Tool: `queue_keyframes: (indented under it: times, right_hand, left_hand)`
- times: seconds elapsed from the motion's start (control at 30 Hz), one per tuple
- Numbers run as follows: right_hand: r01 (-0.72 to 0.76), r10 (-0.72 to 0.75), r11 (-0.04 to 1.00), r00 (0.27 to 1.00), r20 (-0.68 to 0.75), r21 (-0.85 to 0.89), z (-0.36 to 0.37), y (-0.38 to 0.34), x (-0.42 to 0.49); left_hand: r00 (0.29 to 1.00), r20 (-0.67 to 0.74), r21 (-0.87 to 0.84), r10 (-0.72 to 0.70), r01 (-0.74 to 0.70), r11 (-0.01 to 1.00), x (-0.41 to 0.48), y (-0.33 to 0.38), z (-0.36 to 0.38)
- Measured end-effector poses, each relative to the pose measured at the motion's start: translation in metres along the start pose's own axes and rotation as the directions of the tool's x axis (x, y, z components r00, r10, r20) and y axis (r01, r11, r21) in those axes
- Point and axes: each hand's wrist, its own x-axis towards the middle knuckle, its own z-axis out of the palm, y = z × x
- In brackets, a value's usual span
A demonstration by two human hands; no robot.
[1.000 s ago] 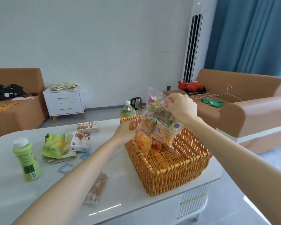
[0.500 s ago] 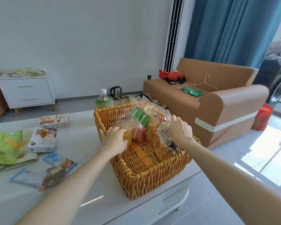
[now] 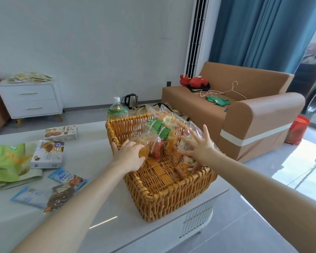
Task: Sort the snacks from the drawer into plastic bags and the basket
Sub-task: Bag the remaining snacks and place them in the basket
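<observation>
A woven wicker basket (image 3: 171,191) stands at the right end of the white table (image 3: 93,143). Two clear plastic bags of colourful snacks stand upright inside it. My left hand (image 3: 130,157) curls around the lower corner of the left bag (image 3: 154,133), by the basket's left wall. Just in front of the right bag (image 3: 187,143), my right hand (image 3: 199,148) has its fingers spread and holds nothing. The near half of the basket floor is bare.
Left of the basket lie loose snacks: two biscuit boxes (image 3: 61,133) (image 3: 47,154), a green pouch (image 3: 5,161), blue packets (image 3: 62,175) and a dark packet (image 3: 60,196). A drink bottle (image 3: 117,111) stands behind the basket. A brown sofa (image 3: 263,115) is to the right.
The bag that my right hand held above the basket went down into it, and that hand let go and spread open. My view turned right.
</observation>
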Motion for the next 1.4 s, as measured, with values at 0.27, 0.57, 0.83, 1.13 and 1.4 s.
queue_keyframes:
  times: [0.27,0.57,0.83,1.13,1.4]
  right_hand:
    - [0.051,-0.029,0.947,0.997,-0.076,0.318,-0.01,0.001,-0.01]
    - [-0.132,0.545,0.613,0.784,-0.296,0.779,-0.019,-0.013,-0.019]
    - [0.045,0.526,0.557,0.754,-0.395,0.829,-0.015,0.012,-0.006]
    - [-0.052,0.09,0.985,0.97,-0.224,0.167,0.001,-0.012,-0.001]
    - [-0.046,0.077,0.965,0.991,-0.109,0.26,-0.002,-0.013,-0.006]
  left_hand:
    - [0.999,0.046,0.025,0.025,-0.026,0.999,-0.003,0.0,-0.005]
    - [1.0,0.025,0.034,-0.005,0.004,0.999,0.0,-0.001,0.0]
    - [0.999,0.029,0.035,-0.017,0.016,0.999,0.003,0.0,0.001]
    - [1.0,0.022,0.043,-0.01,0.009,0.999,0.006,-0.002,0.004]
    - [0.995,-0.098,-0.108,-0.006,-0.005,0.994,-0.002,-0.003,0.002]
